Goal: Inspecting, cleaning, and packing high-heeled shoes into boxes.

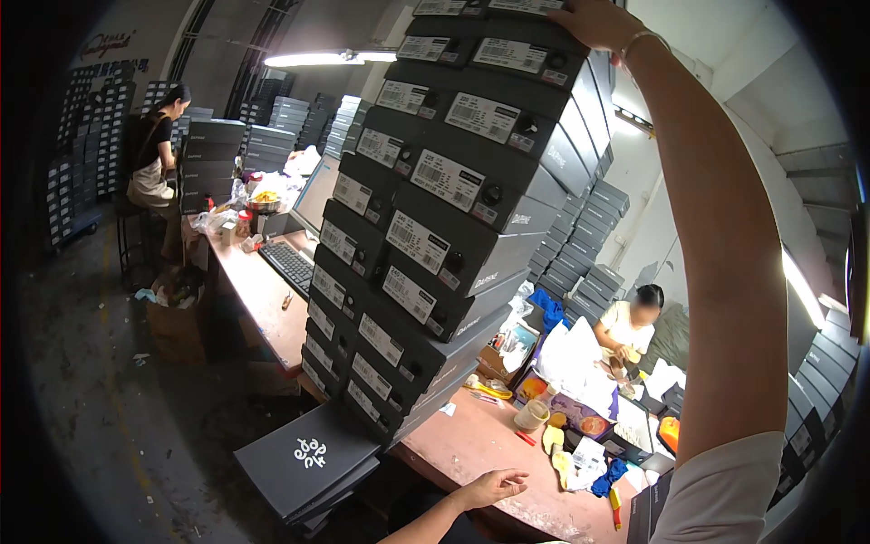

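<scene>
Box stack [435,245] towers at table [444,440]. Right hand [603,25] touches stack's top, grip unclear; left hand [494,490], fingers loosely extended, empty, near table. Risk: one-handed sideways pull could topple boxes.

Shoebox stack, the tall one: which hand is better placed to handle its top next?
Probably the right hand, raised to the top of the shoebox stack, touching an upper box. The left hand hangs low by the pinkish table, apart from the stack and seemingly empty.
</scene>
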A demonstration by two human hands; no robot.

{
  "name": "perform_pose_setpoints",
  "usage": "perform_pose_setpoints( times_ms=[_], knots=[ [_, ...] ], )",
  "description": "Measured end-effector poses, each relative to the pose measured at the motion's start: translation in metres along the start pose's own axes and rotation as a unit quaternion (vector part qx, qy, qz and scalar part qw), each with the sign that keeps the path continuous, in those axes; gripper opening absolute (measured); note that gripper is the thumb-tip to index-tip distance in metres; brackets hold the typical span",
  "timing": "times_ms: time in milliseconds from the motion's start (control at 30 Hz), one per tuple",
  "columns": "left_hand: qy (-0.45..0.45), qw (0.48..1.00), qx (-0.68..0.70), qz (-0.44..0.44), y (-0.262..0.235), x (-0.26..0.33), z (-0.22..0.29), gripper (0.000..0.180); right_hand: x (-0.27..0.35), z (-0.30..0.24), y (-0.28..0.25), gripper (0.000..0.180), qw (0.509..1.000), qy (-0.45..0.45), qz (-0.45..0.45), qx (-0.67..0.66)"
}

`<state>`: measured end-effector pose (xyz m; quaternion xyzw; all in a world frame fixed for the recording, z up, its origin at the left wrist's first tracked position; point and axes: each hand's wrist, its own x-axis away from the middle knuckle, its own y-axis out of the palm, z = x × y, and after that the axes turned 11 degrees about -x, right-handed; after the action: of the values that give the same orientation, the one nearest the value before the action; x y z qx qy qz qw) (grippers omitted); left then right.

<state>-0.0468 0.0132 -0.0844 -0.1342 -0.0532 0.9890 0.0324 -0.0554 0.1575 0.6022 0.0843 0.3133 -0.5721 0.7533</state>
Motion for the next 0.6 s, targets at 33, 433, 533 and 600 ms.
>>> perform_pose_setpoints(
  times_ms=[33, 433, 533, 600],
  knots=[
    [0.000, 1.000, 0.003, -0.003, -0.001, 0.000, 0.002, 0.049, -0.002, 0.007, 0.003, 0.034, 1.000, 0.002, 0.007, -0.022],
    [0.148, 0.976, -0.139, 0.084, -0.060, -0.023, 0.122, 0.049, 0.134, 0.074, 0.028, 0.034, 0.860, 0.145, 0.250, -0.421],
    [0.182, 0.947, -0.210, 0.162, -0.085, -0.056, 0.215, 0.062, 0.173, 0.097, 0.047, 0.032, 0.805, 0.155, 0.271, -0.505],
    [0.329, 0.882, -0.159, 0.296, -0.106, -0.099, 0.264, 0.062, 0.198, 0.106, 0.039, 0.033, 0.809, 0.158, 0.301, -0.479]
  ],
)
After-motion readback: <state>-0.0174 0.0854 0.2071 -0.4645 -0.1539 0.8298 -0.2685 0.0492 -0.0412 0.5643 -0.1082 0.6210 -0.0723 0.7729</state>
